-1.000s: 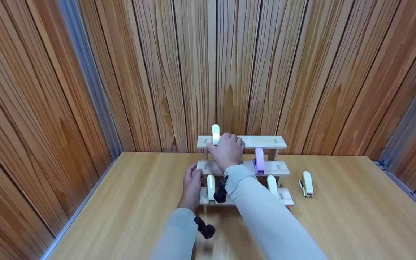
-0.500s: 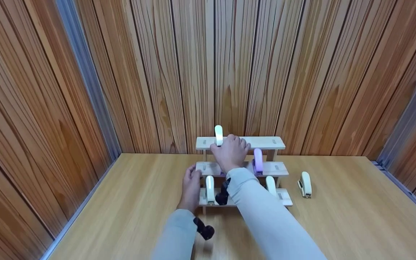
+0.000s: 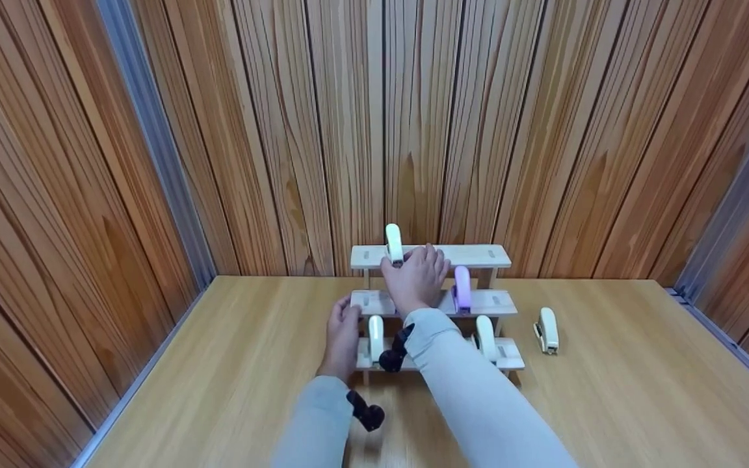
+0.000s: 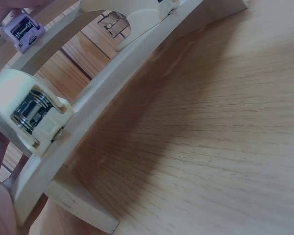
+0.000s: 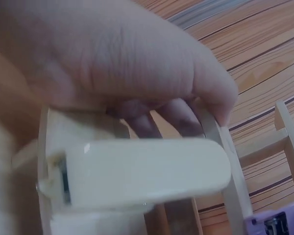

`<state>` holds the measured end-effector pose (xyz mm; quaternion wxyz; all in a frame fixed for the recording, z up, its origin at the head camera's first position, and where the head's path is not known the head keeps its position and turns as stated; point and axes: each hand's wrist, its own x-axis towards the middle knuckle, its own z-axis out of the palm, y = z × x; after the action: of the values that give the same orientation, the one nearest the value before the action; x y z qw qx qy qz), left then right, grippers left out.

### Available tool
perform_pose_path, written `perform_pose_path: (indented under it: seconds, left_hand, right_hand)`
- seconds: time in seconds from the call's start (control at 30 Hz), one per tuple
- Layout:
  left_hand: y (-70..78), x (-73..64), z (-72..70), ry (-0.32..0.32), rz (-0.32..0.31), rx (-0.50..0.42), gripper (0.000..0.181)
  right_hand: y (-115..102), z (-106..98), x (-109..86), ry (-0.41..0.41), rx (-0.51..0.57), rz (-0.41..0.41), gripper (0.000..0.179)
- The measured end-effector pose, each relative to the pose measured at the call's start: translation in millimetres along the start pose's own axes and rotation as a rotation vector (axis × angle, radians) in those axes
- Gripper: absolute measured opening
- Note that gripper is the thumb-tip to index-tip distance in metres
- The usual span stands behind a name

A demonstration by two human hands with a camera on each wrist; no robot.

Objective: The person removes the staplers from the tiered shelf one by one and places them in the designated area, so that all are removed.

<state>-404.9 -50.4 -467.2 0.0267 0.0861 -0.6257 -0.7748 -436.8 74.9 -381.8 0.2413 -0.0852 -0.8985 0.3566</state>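
Note:
A three-tier wooden stand [image 3: 491, 255] carries several staplers. In the head view my right hand [image 3: 415, 279] reaches to the top shelf, thumb and fingers on either side of the base of a cream stapler [image 3: 393, 244], pinching it. My left hand [image 3: 342, 338] grips the stand's left end; in the right wrist view its thumb [image 5: 213, 88] lies at the middle shelf's edge. On the middle shelf stands a purple stapler [image 3: 462, 289]. The bottom shelf holds a cream stapler on the left [image 3: 376, 338] and another on the right [image 3: 486, 338]. My right forearm hides part of the lower shelves.
One more cream stapler [image 3: 547, 330] stands on the wooden table [image 3: 628, 383], right of the stand. A plank-patterned wall [image 3: 322, 130] rises close behind the stand, with side walls at left and right. Black wrist cameras sit on both sleeves.
The cream stapler on the top shelf has shifted a little right along the shelf and turned slightly, together with my right hand. My left hand keeps its hold on the stand.

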Motion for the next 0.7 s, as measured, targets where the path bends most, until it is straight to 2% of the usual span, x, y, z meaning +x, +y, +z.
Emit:
perform_pose_path:
  seconds: [0.23,0.4,0.5,0.7]
  left_hand:
    - [-1.5,1.0,0.9,0.002,0.014,-0.019,0.048]
    - [-1.3,2.1,1.4,0.001,0.025,-0.033,0.049]
    - [-0.4,2.2,0.9,0.004,0.002,-0.035,0.048]
    - [1.9,1.0,-0.7,0.000,-0.034,-0.009,0.047]
  right_hand:
    - [-0.7,4.5,-3.5,0.032,0.121,0.090,0.041]
    - [-1.2,5.2,-4.0,0.047,0.181,0.117,0.038]
    - [-0.4,6.1,-4.0,0.065,0.203,0.102,0.036]
    - [3.5,9.6,-4.7,0.150,0.261,0.047,0.032]
